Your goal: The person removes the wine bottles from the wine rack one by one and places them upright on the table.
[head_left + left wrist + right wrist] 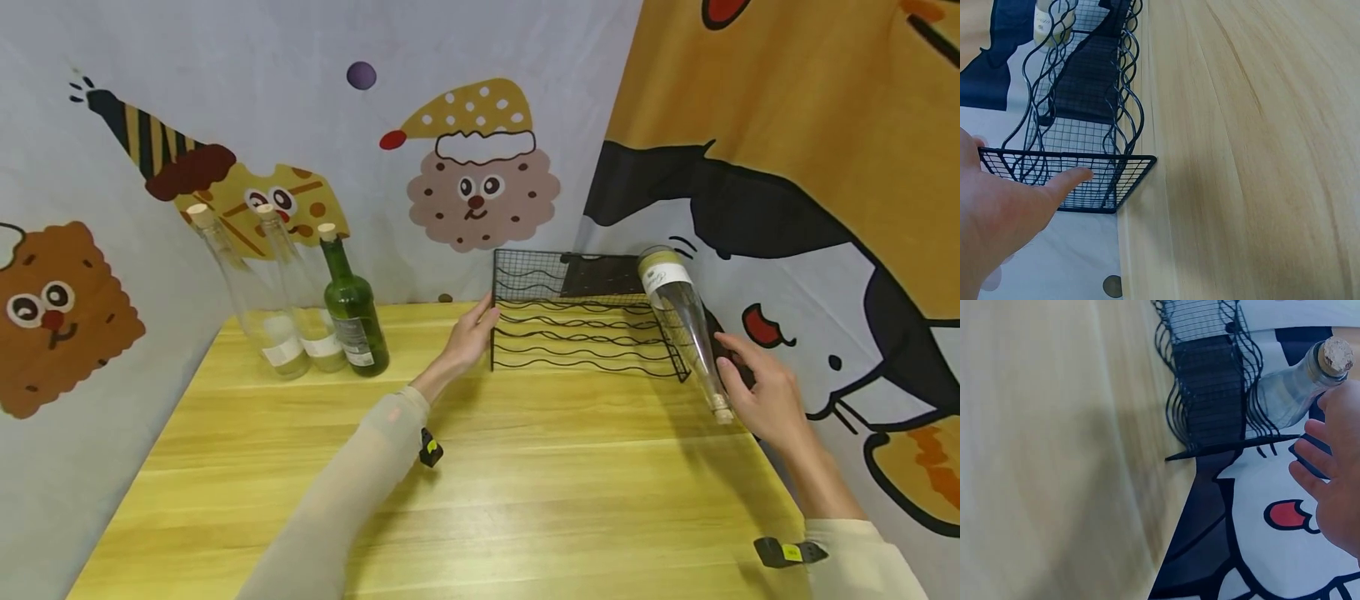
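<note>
A black wire bottle rack [588, 337] with wavy rails stands at the back of the table. At its left end my left hand [472, 335] touches the mesh side panel [1100, 181], thumb laid straight across it. A clear glass bottle [686, 321] with a cork and white label lies on the rack's upper right, its neck pointing down toward me. My right hand [768, 400] is beside the bottle's neck, fingers loosely spread; in the right wrist view its top edge overlaps the neck just below the cork [1337, 356].
Two clear corked bottles [281, 354] [322, 346] and a green corked bottle [352, 312] stand at the table's back left. Behind the wooden table [555, 500] hangs a cartoon-printed cloth [300, 83], which also runs close along the right edge.
</note>
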Demonstrator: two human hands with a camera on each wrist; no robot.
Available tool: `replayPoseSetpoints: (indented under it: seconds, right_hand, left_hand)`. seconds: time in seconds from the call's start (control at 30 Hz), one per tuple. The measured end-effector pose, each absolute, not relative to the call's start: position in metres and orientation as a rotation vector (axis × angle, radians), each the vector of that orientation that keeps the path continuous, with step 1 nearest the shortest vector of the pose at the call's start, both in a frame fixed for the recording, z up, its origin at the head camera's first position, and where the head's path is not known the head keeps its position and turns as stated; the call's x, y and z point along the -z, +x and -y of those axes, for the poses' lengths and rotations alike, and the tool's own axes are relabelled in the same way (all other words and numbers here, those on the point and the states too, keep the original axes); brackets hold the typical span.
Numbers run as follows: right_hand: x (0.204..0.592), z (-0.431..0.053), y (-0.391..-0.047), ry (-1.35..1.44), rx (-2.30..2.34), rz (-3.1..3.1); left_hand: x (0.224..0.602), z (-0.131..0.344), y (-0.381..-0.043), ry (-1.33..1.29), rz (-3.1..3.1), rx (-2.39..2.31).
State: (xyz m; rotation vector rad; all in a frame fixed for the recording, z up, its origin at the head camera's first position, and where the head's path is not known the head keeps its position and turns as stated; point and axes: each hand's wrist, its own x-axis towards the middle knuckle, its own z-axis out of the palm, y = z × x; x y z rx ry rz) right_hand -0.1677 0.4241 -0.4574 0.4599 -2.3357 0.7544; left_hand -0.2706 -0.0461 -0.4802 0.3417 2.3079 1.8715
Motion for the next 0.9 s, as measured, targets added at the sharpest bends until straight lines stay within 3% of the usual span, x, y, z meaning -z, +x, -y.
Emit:
replayPoseSetpoints:
  seconds: [0.9]
  right_hand:
    - [0.469,-0.43,-0.15,0.892,-0.502,2.193]
  left_hand:
    - [0.481,0.047,-0.271,0.361,-2.269,-1.883]
